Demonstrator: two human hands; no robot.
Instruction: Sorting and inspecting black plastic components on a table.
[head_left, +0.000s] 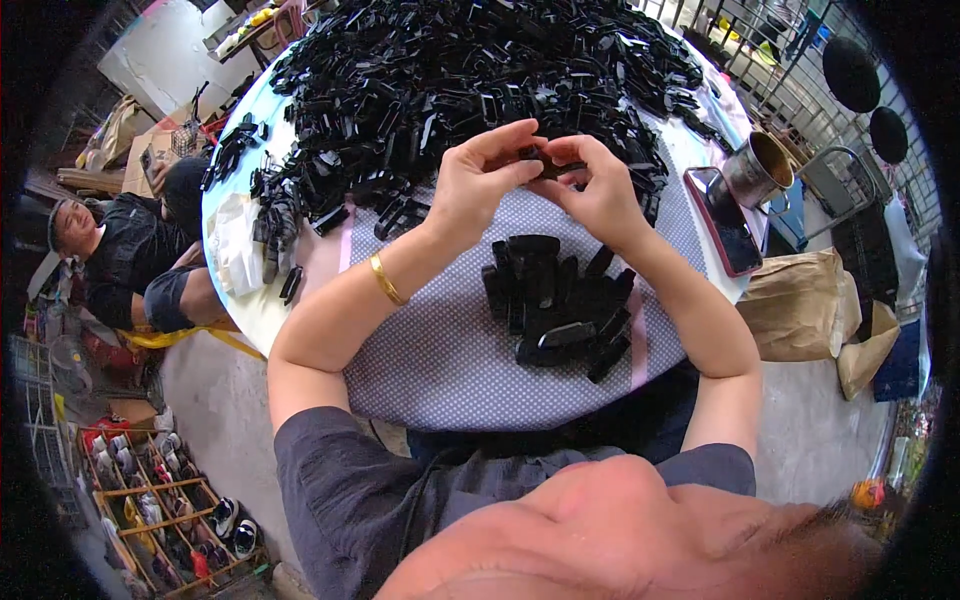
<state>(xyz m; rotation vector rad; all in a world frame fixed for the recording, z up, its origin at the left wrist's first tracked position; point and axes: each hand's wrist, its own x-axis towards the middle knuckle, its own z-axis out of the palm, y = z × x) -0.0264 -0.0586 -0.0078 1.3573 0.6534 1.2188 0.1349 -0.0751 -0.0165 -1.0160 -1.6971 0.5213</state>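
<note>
Both my hands meet over the round table (440,370), pinching a small black plastic part (545,165) between their fingertips. My left hand (480,185), with a gold bangle on its wrist, grips the part from one side. From the other side my right hand (600,190) closes on it. Fingers cover most of the part, so its exact kind cannot be made out. Beyond my hands spreads a large heap of similar black plastic parts (400,110). A smaller pile of black parts (560,300) lies between my forearms, near the table's front edge.
At the table's right lie a phone (722,220) in a red case and a metal mug (757,170). White bags (240,245) sit at the left edge. A brown paper bag (800,305) stands right; a seated person (135,250) and a shoe rack (165,510) are left.
</note>
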